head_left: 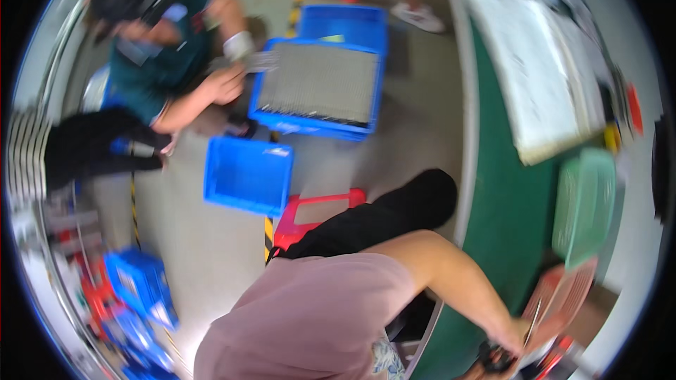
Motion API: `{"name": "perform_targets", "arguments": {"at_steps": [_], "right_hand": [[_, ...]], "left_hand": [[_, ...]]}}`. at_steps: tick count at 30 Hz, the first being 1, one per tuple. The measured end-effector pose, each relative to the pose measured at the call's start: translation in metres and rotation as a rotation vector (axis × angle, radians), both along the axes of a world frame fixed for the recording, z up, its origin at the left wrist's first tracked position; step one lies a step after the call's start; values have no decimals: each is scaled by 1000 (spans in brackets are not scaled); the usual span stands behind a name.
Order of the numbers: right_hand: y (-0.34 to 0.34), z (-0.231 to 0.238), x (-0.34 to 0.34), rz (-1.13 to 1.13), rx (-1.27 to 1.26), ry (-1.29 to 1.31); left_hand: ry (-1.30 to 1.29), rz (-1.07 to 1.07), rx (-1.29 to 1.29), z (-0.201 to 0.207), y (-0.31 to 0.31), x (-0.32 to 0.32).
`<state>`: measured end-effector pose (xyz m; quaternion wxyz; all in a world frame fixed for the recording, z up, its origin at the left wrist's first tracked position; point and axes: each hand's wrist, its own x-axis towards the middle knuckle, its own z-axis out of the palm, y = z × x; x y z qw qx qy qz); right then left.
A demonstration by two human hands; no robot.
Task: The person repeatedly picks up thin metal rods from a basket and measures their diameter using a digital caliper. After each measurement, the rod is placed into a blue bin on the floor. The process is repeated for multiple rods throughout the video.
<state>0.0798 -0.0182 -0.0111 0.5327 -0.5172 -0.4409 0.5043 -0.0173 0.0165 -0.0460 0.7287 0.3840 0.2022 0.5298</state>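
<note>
Seems to be partway through handling a small dark piece (496, 357), down at the lower right, by the near end of the green tabletop (493, 232). Cannot tell how much is done or how much is left: no way here of sorting worked pieces from unworked ones. Judging from the left hand (517, 334), bent in close beside the dark piece, looks like work under way rather than work put aside. Cannot tell the spread of the left fingers, or any firm grip on the piece, for the blur and the steep angle. Cannot make out the right hand at the lower edge, nor anything in its hold. As for looks: almost black, compact, uneven in outline, too smeared for any judgement of material or parts. Just beside the left hand, a thin, bright strip (536, 317), metal-like in its shine. Farther along the tabletop, a pink-red basket (567, 285) with slatted sides, then a light green basket (588, 197). Near the lower edge, something red and black (556, 357), too blurred for naming.
</note>
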Motion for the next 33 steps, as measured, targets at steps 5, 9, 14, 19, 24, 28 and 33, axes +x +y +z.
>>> {"name": "perform_targets", "arguments": {"at_steps": [5, 9, 14, 19, 24, 28, 33], "right_hand": [[3, -21, 6, -97, -75, 102], [-11, -10, 31, -39, -54, 184], [-13, -10, 91, 158, -147, 802], [-17, -10, 91, 138, -310, 856], [-16, -18, 88, 182, -305, 858], [-15, -19, 87, 193, -306, 840], [-16, -20, 85, 203, -349, 863]], "left_hand": [[-43, -20, -46, -4, 1, -31], [-111, -194, -44, -9, 4, -19], [191, -448, -119, 4, 1, -19], [261, -513, -119, -6, -11, -19], [273, -551, -101, -9, -8, -17], [252, -576, -108, -10, -7, -15], [280, -581, -110, -9, -8, -15]]}}
